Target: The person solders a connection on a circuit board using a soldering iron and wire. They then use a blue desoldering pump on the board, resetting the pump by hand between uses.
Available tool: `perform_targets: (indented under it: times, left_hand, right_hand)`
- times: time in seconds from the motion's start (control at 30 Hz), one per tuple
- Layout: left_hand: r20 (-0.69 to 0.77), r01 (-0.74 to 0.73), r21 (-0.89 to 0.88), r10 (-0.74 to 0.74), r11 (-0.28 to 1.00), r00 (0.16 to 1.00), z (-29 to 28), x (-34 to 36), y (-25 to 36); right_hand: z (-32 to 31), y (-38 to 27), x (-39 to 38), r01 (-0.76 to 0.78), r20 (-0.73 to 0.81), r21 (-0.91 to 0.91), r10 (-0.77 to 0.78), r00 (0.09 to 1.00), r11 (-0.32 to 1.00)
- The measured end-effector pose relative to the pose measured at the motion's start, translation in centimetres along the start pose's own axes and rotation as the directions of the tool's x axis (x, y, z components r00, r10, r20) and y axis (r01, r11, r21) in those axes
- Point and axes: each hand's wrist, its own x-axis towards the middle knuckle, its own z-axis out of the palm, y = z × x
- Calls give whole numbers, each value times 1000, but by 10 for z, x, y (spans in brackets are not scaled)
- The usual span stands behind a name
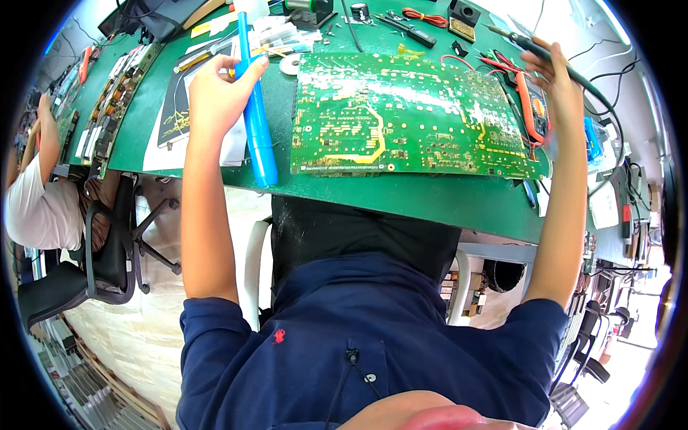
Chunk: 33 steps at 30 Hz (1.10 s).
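My left hand (223, 93) is closed around a long blue solder sucker (259, 143), which stretches over the left part of the table. Between the fingers of my right hand (557, 82) is a soldering iron (527, 44). Its tip points away to the upper left, above the table, and its dark cable runs down past my wrist. A large green circuit board (430, 118) lies between my hands with many solder points and gold traces showing. Neither tool touches the board. At the board's left upper corner sits a small white roll (289, 64).
An orange multimeter (529, 107) with leads lies right of the board. Iron stand (464, 14), solder spool (301, 4) and black-handled tool (412, 30) sit at the back. Another board (118, 100) stands at the left on the green table (344, 197). A seated person (46, 201) works farther left.
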Motion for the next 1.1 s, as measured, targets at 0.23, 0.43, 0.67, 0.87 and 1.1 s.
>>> perform_targets:
  times: [0.23, 0.43, 0.67, 0.87, 1.1]
  left_hand:
    - [-89, 74, 58, -69, 996, 994, 11, 2, -7]
    - [-105, 186, -35, -189, 982, 976, 8, 5, -6]
    - [-213, 111, -36, -116, 993, 970, 3, -1, -42]
    - [-178, 168, 101, -148, 981, 973, 10, -5, -23]
    - [-157, 172, 231, -138, 958, 978, 9, -9, -18]
  right_hand:
    - [14, 58, 100, -29, 73, -230, 47, 996, 973]
    - [29, 99, 153, -49, 68, -304, 73, 995, 951]
    - [56, 142, 208, -32, 210, -371, 118, 971, 928]
    - [-8, 196, 261, -25, 275, -549, 209, 938, 836]
    - [15, 191, 249, -143, 215, -512, 288, 933, 847]
